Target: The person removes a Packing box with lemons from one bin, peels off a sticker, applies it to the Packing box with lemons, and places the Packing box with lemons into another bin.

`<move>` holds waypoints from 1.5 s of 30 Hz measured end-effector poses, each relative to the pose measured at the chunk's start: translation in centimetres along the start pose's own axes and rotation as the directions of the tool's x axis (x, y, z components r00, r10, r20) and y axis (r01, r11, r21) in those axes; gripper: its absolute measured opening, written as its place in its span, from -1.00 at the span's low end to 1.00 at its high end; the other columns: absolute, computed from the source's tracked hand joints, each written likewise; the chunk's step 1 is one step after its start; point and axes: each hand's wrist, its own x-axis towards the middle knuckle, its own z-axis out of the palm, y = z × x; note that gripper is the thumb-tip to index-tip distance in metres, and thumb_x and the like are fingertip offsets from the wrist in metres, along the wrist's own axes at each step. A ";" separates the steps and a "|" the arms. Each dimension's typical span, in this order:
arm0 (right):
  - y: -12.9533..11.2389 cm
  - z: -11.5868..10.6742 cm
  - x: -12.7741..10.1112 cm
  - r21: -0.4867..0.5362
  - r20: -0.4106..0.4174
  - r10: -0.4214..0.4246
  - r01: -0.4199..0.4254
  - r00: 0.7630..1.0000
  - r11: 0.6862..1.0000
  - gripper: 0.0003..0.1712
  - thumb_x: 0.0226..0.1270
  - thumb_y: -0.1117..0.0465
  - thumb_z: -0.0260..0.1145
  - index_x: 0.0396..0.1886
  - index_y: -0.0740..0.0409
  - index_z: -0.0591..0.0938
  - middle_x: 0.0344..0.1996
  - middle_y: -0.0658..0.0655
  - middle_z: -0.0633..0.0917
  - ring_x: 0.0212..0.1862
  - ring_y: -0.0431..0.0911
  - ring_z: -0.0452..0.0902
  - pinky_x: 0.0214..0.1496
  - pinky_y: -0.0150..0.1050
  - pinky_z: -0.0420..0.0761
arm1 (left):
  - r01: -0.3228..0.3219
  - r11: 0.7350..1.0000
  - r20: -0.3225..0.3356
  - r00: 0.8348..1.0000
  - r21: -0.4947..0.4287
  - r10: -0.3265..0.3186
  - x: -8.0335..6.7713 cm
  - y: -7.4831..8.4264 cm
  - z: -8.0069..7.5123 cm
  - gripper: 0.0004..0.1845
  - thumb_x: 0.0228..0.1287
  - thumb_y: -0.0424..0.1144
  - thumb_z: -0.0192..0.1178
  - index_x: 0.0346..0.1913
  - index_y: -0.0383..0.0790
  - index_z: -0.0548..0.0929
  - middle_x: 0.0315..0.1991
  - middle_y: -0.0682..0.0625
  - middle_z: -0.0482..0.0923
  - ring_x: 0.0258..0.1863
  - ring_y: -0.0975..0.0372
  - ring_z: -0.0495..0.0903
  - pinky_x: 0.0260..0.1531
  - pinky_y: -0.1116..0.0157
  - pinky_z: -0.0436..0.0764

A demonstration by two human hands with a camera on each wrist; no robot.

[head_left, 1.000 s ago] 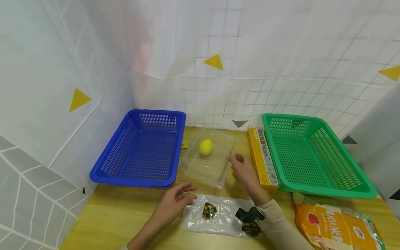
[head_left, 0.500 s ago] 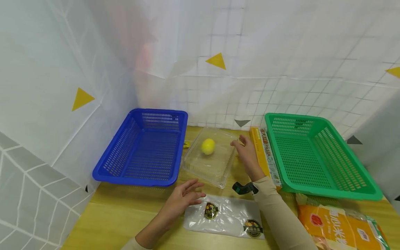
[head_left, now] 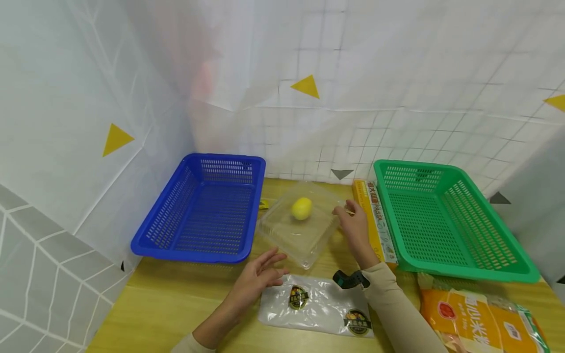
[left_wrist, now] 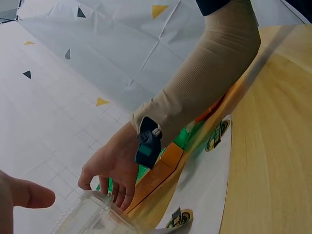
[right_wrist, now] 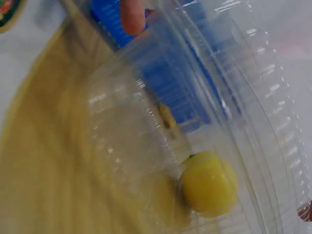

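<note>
A clear plastic box (head_left: 304,240) stands turned cornerwise mid-table, and a yellow lemon (head_left: 302,209) shows within its outline. In the right wrist view the lemon (right_wrist: 208,184) shows through the clear plastic. My right hand (head_left: 355,226) pinches the box at its right corner; the left wrist view shows thumb and fingers around that corner. My left hand (head_left: 257,278) hovers near the box's front-left side, fingers spread and holding nothing. Below the box lies a flat clear plastic bag (head_left: 320,310) with round dark labels.
A blue basket (head_left: 185,255) stands left, a green basket (head_left: 468,274) right. Along the green basket lies a yellow pasta box (head_left: 370,215). An orange food packet (head_left: 476,314) lies front right. A small yellow thing (head_left: 263,204) shows beside the blue basket.
My right hand has come onto the box's right side and the box has turned, its front corner shifting left. The lemon has shifted slightly right. My left hand has edged slightly right.
</note>
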 end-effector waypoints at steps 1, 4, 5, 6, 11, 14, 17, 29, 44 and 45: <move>0.1 -0.1 -0.2 -0.014 -0.013 0.002 -0.003 1.000 1.000 -0.17 0.39 0.10 0.31 0.57 0.30 0.30 0.41 0.29 0.39 0.21 0.11 0.40 0.02 -0.29 0.56 | -0.003 1.000 0.000 1.000 -0.003 0.003 0.1 0.0 0.0 -0.18 0.44 -0.38 0.15 0.59 -0.56 -0.02 0.45 -0.45 0.28 0.28 -0.28 0.49 0.18 -0.03 0.60; 0.2 -0.5 -0.8 -0.044 -0.032 -0.001 0.000 0.999 0.999 -0.17 0.40 0.07 0.33 0.56 0.31 0.31 0.33 0.28 0.44 0.12 0.08 0.42 -0.03 -0.33 0.56 | -0.005 1.000 -0.005 1.000 0.004 0.005 0.3 -0.2 -0.2 -0.13 0.43 -0.38 0.16 0.61 -0.51 -0.10 0.45 -0.47 0.27 0.26 -0.28 0.51 0.18 -0.05 0.59; 0.2 -0.6 -1.0 -0.052 -0.038 -0.001 -0.001 0.999 0.999 -0.18 0.41 0.06 0.34 0.54 0.31 0.33 0.29 0.27 0.46 0.08 0.07 0.43 -0.04 -0.32 0.58 | -0.006 1.000 -0.008 1.000 0.007 0.006 0.4 -0.3 -0.2 -0.11 0.43 -0.38 0.17 0.62 -0.49 -0.12 0.45 -0.47 0.27 0.24 -0.27 0.52 0.18 -0.06 0.59; 0.2 -0.7 -1.2 -0.054 -0.040 -0.002 0.000 0.999 0.999 -0.19 0.42 0.06 0.34 0.54 0.31 0.33 0.27 0.26 0.47 0.04 0.06 0.44 -0.05 -0.32 0.58 | -0.004 1.000 -0.011 1.000 0.013 0.004 0.5 -0.3 -0.3 -0.09 0.43 -0.38 0.18 0.63 -0.47 -0.14 0.45 -0.47 0.28 0.23 -0.27 0.53 0.18 -0.05 0.59; 0.4 -1.3 -2.2 -0.054 -0.048 0.020 -0.022 0.999 0.998 -0.23 0.47 0.03 0.33 0.50 0.31 0.33 0.23 0.25 0.45 -0.02 0.00 0.43 -0.08 -0.34 0.61 | -0.007 0.999 -0.037 0.999 0.045 0.009 0.9 -0.4 -0.4 -0.06 0.40 -0.35 0.22 0.64 -0.43 -0.13 0.43 -0.46 0.31 0.18 -0.24 0.58 0.14 -0.02 0.62; 0.5 -1.7 -2.9 -0.066 -0.048 0.040 -0.043 0.998 0.997 -0.23 0.48 0.00 0.32 0.48 0.32 0.32 0.24 0.26 0.43 0.02 0.00 0.43 -0.11 -0.40 0.60 | -0.007 0.999 -0.055 0.998 0.054 0.010 1.1 -0.5 -0.5 -0.07 0.38 -0.35 0.23 0.64 -0.42 -0.09 0.42 -0.46 0.32 0.17 -0.24 0.59 0.11 -0.02 0.64; 0.7 -2.3 -3.5 -0.065 -0.038 0.046 -0.048 0.998 0.997 -0.23 0.49 0.00 0.32 0.48 0.33 0.30 0.25 0.27 0.42 0.05 0.03 0.44 -0.09 -0.39 0.62 | -0.004 0.999 -0.065 0.998 0.049 0.007 1.3 -0.6 -0.7 -0.10 0.38 -0.37 0.23 0.63 -0.44 -0.04 0.44 -0.47 0.29 0.18 -0.25 0.58 0.13 -0.04 0.62; 1.0 -3.7 -5.3 -0.020 -0.015 0.086 -0.087 0.996 0.996 -0.21 0.51 -0.05 0.32 0.44 0.37 0.27 0.26 0.29 0.37 0.10 0.15 0.51 0.04 -0.24 0.67 | -0.042 0.993 -0.055 0.997 0.109 0.049 1.7 -1.1 -1.0 -0.14 0.39 -0.44 0.21 0.62 -0.46 0.00 0.51 -0.45 0.18 0.20 -0.27 0.53 0.10 -0.02 0.64; 0.9 -4.6 -8.3 0.047 0.086 0.063 -0.067 0.994 0.997 -0.28 0.67 0.09 0.13 0.57 0.40 0.15 0.30 0.35 0.37 0.28 0.20 0.42 0.11 -0.19 0.68 | -0.059 0.991 -0.034 0.997 0.120 0.064 1.8 -1.5 -1.5 -0.11 0.36 -0.48 0.17 0.65 -0.40 -0.04 0.54 -0.44 0.10 0.23 -0.28 0.51 0.06 0.08 0.67; 1.0 -4.7 -8.4 0.048 0.086 0.063 -0.067 0.994 0.997 -0.29 0.68 0.09 0.13 0.56 0.41 0.16 0.29 0.35 0.38 0.27 0.19 0.42 0.10 -0.19 0.68 | -0.058 0.991 -0.036 0.997 0.123 0.063 1.8 -1.5 -1.5 -0.11 0.36 -0.47 0.17 0.65 -0.39 -0.04 0.54 -0.44 0.10 0.22 -0.27 0.51 0.06 0.09 0.67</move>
